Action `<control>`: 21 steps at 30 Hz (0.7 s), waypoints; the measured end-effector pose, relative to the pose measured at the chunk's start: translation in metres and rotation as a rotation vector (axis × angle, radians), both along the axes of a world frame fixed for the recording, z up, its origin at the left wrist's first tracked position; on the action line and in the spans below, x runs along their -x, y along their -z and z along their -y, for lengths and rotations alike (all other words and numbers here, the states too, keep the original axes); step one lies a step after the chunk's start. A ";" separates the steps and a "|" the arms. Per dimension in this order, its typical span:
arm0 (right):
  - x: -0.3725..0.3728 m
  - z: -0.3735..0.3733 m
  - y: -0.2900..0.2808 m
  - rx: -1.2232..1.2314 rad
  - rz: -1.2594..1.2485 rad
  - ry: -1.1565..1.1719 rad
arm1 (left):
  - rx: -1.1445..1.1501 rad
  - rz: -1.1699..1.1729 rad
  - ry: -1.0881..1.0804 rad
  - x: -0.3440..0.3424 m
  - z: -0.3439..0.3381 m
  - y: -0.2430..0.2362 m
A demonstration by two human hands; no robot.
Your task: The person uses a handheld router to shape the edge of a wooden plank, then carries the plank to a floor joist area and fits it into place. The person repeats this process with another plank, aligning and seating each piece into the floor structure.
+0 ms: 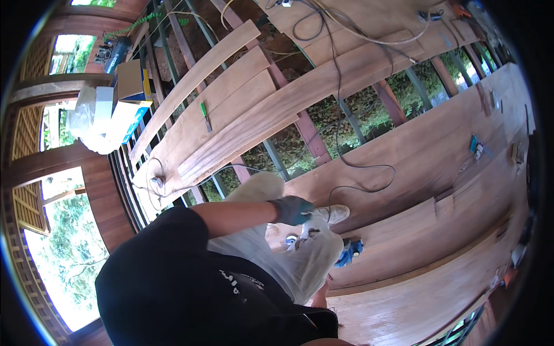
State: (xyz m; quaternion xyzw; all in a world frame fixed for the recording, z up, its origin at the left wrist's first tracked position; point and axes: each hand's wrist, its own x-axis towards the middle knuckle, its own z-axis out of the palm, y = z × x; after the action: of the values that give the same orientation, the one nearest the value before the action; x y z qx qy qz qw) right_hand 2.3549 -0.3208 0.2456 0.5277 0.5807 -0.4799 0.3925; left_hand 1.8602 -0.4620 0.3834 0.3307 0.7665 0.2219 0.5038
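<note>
My left hand (292,210), in a grey and teal work glove, is beside my raised knee in white trousers (314,259). Its fingers look curled together, and whatever they may hold is too small to make out. My right forearm (321,296) shows just below that knee; the hand itself is hidden. At the knee's right side a blue tool-like object (349,252) rests low over the boards, partly covered by my leg. A small round blue and white item (291,239) shows between my legs. My light-coloured shoe (334,214) stands on a wide wooden board (398,155).
Loose planks (231,98) lie across open joists (311,135), with ground and plants below the gaps. A black cable (369,167) loops over the boards. A green-handled tool (205,115) lies on one plank. An open cardboard box (130,81) stands at the left.
</note>
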 end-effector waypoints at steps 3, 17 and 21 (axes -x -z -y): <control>-0.001 -0.023 -0.037 0.079 0.047 0.019 | 0.025 -0.184 -0.200 0.037 0.051 -0.024; 0.306 -0.053 -0.140 -0.043 0.183 0.324 | -0.161 -0.548 -0.241 0.188 0.213 0.043; 0.417 -0.011 -0.165 -0.131 0.238 0.234 | -0.515 -0.092 -0.833 0.230 0.252 0.031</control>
State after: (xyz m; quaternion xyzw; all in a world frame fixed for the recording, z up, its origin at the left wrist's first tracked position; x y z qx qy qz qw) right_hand 1.9377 -0.3096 0.4104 0.6694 0.4946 -0.4175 0.3646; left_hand 1.6305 -0.7141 0.3524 0.1195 0.7753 0.5720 0.2397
